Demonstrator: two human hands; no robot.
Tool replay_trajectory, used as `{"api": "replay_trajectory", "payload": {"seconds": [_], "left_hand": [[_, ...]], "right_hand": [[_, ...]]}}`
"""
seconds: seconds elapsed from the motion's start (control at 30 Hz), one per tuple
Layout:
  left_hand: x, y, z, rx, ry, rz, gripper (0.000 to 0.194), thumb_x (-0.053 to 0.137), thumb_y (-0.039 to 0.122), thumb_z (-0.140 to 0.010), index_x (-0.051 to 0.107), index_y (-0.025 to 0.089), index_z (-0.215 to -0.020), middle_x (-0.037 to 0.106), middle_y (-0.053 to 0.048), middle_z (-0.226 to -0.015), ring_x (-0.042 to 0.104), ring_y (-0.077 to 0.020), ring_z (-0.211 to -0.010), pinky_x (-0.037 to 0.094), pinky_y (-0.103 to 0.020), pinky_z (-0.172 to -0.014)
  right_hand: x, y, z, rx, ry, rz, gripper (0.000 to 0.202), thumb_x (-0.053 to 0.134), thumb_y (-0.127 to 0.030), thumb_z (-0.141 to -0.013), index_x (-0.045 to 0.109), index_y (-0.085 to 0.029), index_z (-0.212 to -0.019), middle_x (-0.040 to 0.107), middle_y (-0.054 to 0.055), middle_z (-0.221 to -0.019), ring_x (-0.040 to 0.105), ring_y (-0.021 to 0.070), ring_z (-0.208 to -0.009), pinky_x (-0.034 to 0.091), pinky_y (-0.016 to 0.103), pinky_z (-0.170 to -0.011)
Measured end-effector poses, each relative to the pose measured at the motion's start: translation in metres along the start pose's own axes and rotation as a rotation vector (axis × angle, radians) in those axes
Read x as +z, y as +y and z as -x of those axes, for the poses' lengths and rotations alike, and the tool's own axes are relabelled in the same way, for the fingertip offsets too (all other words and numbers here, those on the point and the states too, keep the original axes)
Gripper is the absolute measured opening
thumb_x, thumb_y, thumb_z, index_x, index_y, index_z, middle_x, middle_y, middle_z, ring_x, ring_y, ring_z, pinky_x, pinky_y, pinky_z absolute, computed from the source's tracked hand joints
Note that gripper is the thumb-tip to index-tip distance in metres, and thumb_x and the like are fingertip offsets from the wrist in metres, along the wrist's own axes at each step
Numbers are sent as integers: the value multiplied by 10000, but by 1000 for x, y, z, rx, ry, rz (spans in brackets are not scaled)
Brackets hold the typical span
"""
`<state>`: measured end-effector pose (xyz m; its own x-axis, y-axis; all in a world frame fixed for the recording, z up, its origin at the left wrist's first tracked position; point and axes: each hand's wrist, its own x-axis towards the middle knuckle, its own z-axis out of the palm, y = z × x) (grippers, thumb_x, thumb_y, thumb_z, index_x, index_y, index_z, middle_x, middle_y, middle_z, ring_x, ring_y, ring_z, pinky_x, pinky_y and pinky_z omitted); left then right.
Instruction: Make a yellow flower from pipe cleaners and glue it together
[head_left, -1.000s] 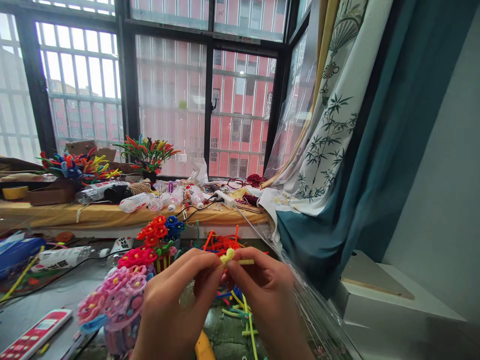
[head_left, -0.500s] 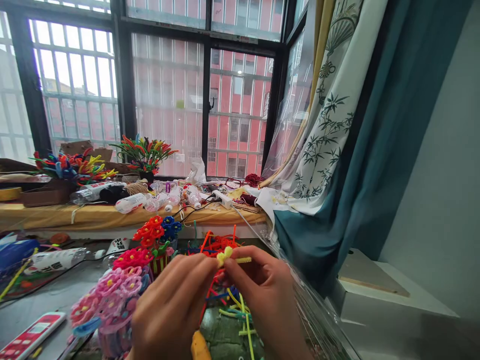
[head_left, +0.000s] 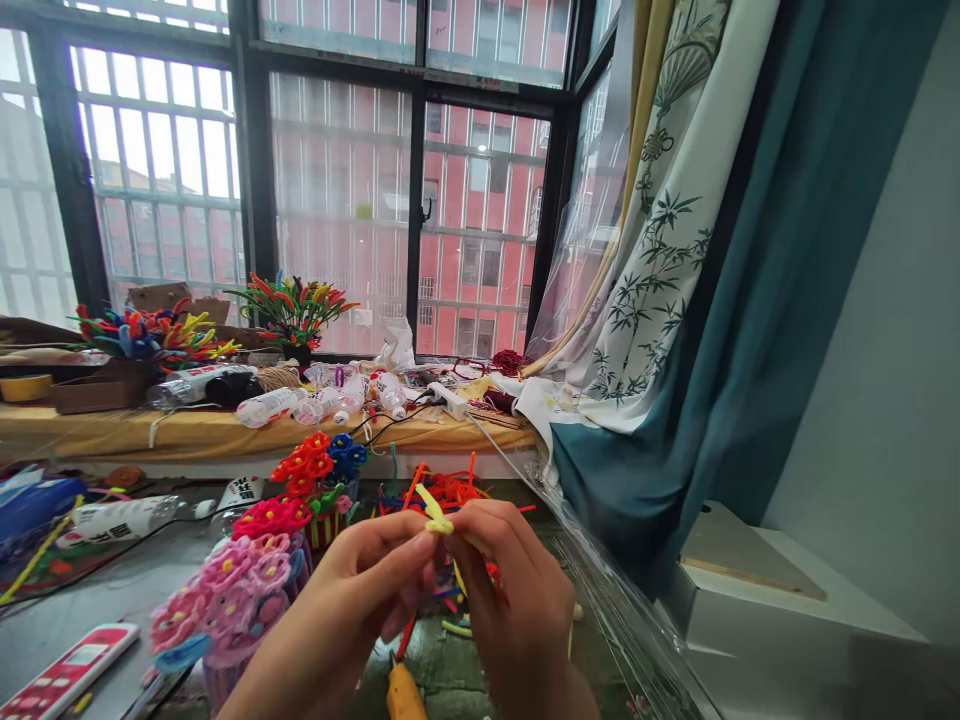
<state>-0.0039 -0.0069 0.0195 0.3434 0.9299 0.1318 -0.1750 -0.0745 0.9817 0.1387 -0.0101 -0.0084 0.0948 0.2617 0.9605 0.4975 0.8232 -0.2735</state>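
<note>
Between my two hands is a small piece of pale yellow pipe cleaner, bent into a little knot with one end sticking up to the left. My left hand pinches it from the left with thumb and forefinger. From the other side, the fingertips of my right hand are closed on it too. Below my hands lies a tool with a yellow-orange handle and a dark tip. Red and orange pipe cleaners are heaped behind my hands. Some loose strips beneath are partly hidden by my right hand.
Pink pipe-cleaner flowers stand at the left, with red flowers and blue flowers behind. A remote control lies front left. Plastic bottles line the window ledge. Clear plastic wrap runs along the right.
Both hands have turned, and the yellow piece with them: its free end pointed right before and now points up and left. My right hand covers more of the yellow strips below.
</note>
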Motion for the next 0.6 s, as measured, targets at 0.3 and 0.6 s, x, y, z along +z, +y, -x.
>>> {"api": "replay_trajectory", "payload": {"seconds": [0.3,0.6], "left_hand": [[14,0,3,-3,26,162,380,831,522,-695,678,175,-705,513,35,-629,349,-73,-546,280,-158,-466],[19,-5,2,220,47,-270,316,654,456,-871,668,169,-739,563,3,-701,484,-130,-675,398,-205,-598]], "right_hand": [[-1,5,0,-7,-20,-30,175,497,-118,-992,630,-230,-975,701,28,-844,688,153,-768,542,226,-727],[-5,-12,-3,169,64,83,163,494,-87,-867,595,-203,-814,640,25,-696,622,173,-602,463,255,-560]]}}
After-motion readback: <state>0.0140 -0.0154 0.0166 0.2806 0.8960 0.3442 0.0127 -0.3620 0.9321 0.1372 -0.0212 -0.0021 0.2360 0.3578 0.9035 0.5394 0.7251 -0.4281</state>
